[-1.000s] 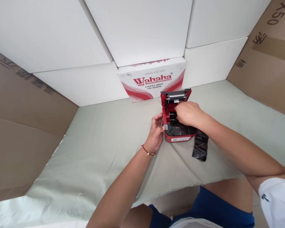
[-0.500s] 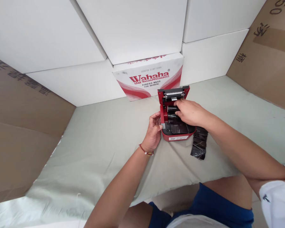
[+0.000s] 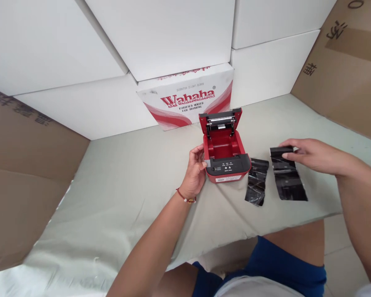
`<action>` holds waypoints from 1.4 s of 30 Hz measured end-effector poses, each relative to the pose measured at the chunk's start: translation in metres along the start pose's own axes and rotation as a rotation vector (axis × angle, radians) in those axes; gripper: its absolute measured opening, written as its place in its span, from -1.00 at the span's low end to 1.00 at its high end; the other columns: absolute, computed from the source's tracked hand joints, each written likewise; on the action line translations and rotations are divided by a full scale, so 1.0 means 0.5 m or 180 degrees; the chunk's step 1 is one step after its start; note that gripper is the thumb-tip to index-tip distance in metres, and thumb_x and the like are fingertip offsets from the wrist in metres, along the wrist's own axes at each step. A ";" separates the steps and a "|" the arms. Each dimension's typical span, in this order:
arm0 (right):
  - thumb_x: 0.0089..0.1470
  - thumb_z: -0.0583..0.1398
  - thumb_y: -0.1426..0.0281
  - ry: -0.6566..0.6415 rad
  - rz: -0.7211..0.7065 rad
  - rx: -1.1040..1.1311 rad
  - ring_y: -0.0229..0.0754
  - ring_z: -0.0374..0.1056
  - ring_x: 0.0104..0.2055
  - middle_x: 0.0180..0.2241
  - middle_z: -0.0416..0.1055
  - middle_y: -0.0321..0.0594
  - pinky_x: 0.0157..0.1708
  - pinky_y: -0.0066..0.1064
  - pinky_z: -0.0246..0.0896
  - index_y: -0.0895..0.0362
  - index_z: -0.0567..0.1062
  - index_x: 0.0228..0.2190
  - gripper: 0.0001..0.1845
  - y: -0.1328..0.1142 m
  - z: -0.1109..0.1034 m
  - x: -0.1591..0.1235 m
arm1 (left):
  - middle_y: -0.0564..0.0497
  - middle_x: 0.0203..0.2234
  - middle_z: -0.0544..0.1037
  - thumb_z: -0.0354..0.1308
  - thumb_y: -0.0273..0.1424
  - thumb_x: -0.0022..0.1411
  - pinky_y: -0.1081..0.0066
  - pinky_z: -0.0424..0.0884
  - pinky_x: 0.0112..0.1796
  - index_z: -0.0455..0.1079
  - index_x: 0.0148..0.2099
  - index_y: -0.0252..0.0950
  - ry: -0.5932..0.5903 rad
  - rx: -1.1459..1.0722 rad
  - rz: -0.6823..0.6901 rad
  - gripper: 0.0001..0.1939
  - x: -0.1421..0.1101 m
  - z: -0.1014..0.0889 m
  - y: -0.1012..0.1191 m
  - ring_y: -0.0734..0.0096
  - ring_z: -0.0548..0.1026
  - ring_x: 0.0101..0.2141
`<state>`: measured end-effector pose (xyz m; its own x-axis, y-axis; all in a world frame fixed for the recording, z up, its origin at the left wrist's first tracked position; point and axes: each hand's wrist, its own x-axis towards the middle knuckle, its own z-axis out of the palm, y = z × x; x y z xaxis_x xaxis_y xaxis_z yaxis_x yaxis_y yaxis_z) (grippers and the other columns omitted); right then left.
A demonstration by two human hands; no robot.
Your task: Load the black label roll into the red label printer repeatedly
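A red and black label printer (image 3: 227,154) stands on the cloth with its lid (image 3: 220,120) tipped up and back. Its red inner compartment is bare. My left hand (image 3: 197,171) grips the printer's left side, thumb on the grey front corner and fingers behind. To the right, my right hand (image 3: 303,153) pinches the rolled top of a black ribbon roll (image 3: 288,181), whose loose strip hangs toward me. Between that roll and the printer lies a second black ribbon piece (image 3: 257,183), crumpled and creased.
A white and red Wahaha water carton (image 3: 188,99) stands behind the printer, against large white boxes (image 3: 160,37). Brown cardboard walls off the left (image 3: 27,177) and right (image 3: 352,78). Pale green cloth (image 3: 126,177) covers the table up to its front edge.
My right hand has lifted the black ribbon roll out of the printer's compartment and carried it to the right. My left hand stays on the printer's left side.
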<state>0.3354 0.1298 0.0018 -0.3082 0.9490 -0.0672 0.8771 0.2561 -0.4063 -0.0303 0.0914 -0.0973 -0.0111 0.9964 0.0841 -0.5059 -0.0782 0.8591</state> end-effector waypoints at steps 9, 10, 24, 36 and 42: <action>0.33 0.14 0.23 0.0040 -0.0305 -0.0099 0.04 0.58 -0.04 0.05 0.61 -0.07 0.00 -0.14 0.44 0.05 0.66 -0.01 -0.63 -0.069 0.097 -0.002 | 0.00 0.22 0.46 0.48 -0.18 0.07 0.15 0.32 0.30 0.47 0.12 -0.06 0.0010 0.0059 -0.0005 -0.44 -0.002 0.000 0.001 0.09 0.34 0.31; 0.32 0.15 0.25 -0.0127 -0.0299 -0.0201 0.05 0.57 0.01 0.05 0.61 -0.06 0.01 -0.15 0.43 0.06 0.65 0.02 -0.63 -0.078 0.110 0.002 | 0.00 0.22 0.46 0.48 -0.17 0.07 0.15 0.32 0.29 0.47 0.12 -0.06 0.0002 0.0053 -0.0018 -0.43 -0.002 0.000 0.001 0.09 0.34 0.30; 0.24 0.30 0.16 -0.0322 -0.1043 0.0333 -0.19 0.43 -0.36 -0.08 0.56 -0.18 -0.27 -0.33 0.37 -0.08 0.66 0.10 -0.57 -0.229 -0.045 0.027 | -0.01 0.20 0.47 0.48 -0.20 0.06 0.18 0.35 0.24 0.47 0.11 -0.08 -0.0006 0.0014 -0.0018 -0.44 -0.002 0.003 0.002 0.11 0.36 0.26; 0.25 0.17 0.43 -0.0235 -0.0344 -0.1169 0.14 0.56 -0.02 -0.01 0.67 -0.05 -0.22 -0.23 0.31 -0.06 0.62 0.17 -0.49 -0.360 0.080 0.174 | -0.04 0.24 0.44 0.47 -0.18 0.10 0.09 0.25 0.34 0.43 0.13 -0.07 -0.0044 0.0054 0.0014 -0.44 -0.003 0.001 0.000 0.05 0.29 0.36; 0.31 0.18 0.39 -0.0191 -0.0388 -0.1027 0.11 0.57 -0.03 -0.02 0.68 -0.03 -0.20 -0.24 0.32 0.02 0.60 0.17 -0.56 -0.359 0.084 0.182 | -0.04 0.22 0.44 0.49 -0.17 0.08 0.07 0.20 0.38 0.44 0.11 -0.09 -0.0021 0.0019 -0.0007 -0.43 -0.005 -0.001 -0.002 0.06 0.29 0.35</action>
<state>0.1344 0.1626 0.0305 -0.4306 0.8977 -0.0933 0.9008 0.4210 -0.1063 -0.0301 0.0889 -0.0984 -0.0044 0.9963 0.0856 -0.5006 -0.0763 0.8623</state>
